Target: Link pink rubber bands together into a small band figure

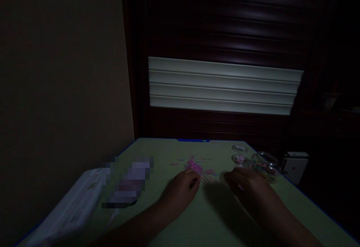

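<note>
1. Lying at the far left of the table [157, 147], a long white case [75, 198] shows dim contents or markings, too dark to identify.
2. Beside it is a pixelated object [131, 181], with a pale cord near its lower end.
3. The left hand [178, 192] is curled, thumb near the fingers, at the near edge of the pink pile [193, 166]. Whether it grips anything, I cannot tell. A light fingertip pinch would probably disturb the loose strands least.
4. The right hand [250, 183] is partly closed, fingers bent downward; its grasp is unclear. Keeping that wrist raised should help avoid knocking the containers.
5. Beyond it, a small clear dish [239, 159] has pink bits, near a clear round lid [239, 148].
6. Rightmost, the clear jar [264, 158] contains multicoloured bits.
</note>
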`<move>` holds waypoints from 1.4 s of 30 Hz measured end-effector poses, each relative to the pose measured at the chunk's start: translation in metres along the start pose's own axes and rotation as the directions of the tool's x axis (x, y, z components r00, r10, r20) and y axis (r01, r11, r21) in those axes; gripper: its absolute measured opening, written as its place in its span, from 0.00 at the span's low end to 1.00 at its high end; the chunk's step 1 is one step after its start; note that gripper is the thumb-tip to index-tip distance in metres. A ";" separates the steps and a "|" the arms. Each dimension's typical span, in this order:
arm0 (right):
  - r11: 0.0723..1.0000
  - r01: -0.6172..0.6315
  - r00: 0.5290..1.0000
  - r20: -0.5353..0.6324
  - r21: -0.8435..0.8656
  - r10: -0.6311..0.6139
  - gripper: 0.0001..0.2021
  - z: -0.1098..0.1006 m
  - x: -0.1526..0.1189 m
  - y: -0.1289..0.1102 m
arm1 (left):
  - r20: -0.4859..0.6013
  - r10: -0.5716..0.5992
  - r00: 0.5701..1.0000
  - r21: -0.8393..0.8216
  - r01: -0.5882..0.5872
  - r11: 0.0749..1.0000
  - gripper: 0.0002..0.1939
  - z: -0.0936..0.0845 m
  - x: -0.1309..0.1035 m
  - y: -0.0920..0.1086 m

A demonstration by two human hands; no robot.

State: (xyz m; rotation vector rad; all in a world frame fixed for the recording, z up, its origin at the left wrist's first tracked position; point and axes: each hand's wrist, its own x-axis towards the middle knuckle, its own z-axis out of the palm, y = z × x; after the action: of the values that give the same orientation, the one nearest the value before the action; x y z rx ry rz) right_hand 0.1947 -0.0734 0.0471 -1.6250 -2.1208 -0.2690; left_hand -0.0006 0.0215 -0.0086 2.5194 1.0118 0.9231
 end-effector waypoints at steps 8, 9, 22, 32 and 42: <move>1.000 0.024 0.996 0.086 0.014 -0.025 0.12 0.001 0.001 -0.003 | 0.017 0.106 0.994 0.143 -0.107 0.984 0.09 0.002 0.002 -0.001; 1.000 0.024 0.995 0.095 0.001 -0.024 0.12 0.001 0.002 -0.004 | 0.019 0.114 0.993 0.166 -0.116 0.979 0.10 0.002 0.001 -0.001; 0.996 0.076 0.991 0.109 -0.042 -0.071 0.12 0.009 0.000 -0.009 | 0.013 0.084 0.996 0.262 -0.085 0.961 0.08 0.003 0.006 -0.001; 0.987 0.120 0.989 0.099 -0.111 -0.109 0.10 0.027 0.006 -0.013 | 0.040 0.100 0.994 0.286 -0.107 0.952 0.10 0.004 0.009 0.000; 0.935 0.239 0.971 0.059 -0.262 -0.232 0.09 0.035 0.013 -0.006 | 0.035 0.044 0.998 0.250 -0.051 0.967 0.10 0.007 0.013 -0.003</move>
State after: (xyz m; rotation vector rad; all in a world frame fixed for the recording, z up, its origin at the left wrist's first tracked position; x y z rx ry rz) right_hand 0.1783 -0.0493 0.0233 -1.5173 -2.3864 -0.6390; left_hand 0.0100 0.0323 -0.0094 2.7666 1.1271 0.8132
